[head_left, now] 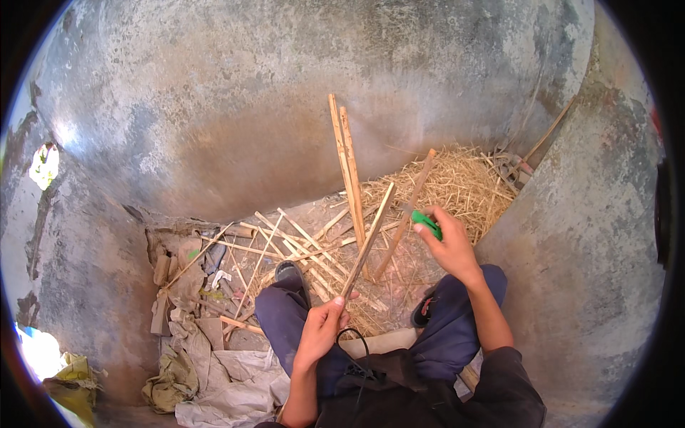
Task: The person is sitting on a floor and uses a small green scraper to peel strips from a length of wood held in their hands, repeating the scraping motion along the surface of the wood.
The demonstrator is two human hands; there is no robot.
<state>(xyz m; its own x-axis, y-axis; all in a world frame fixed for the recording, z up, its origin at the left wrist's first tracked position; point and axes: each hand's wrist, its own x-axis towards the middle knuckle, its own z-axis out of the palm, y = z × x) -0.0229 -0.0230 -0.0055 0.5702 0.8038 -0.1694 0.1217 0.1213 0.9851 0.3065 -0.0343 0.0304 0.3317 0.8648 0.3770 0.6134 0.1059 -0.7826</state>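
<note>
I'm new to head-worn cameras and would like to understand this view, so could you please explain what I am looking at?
Of course. There is no machine here: a person is working with two bare hands. The single picture comes from a wide fisheye camera on their head, looking down, so straight edges bend near the rim. Picture left is their left.

The left hand holds a narrow wooden stick, pointing up and away. The right hand grips a green-handled tool; its tip is hard to make out.

On the ground beyond the feet lie loose sticks and a heap of straw. Crumpled sacking lies at lower left.
</note>
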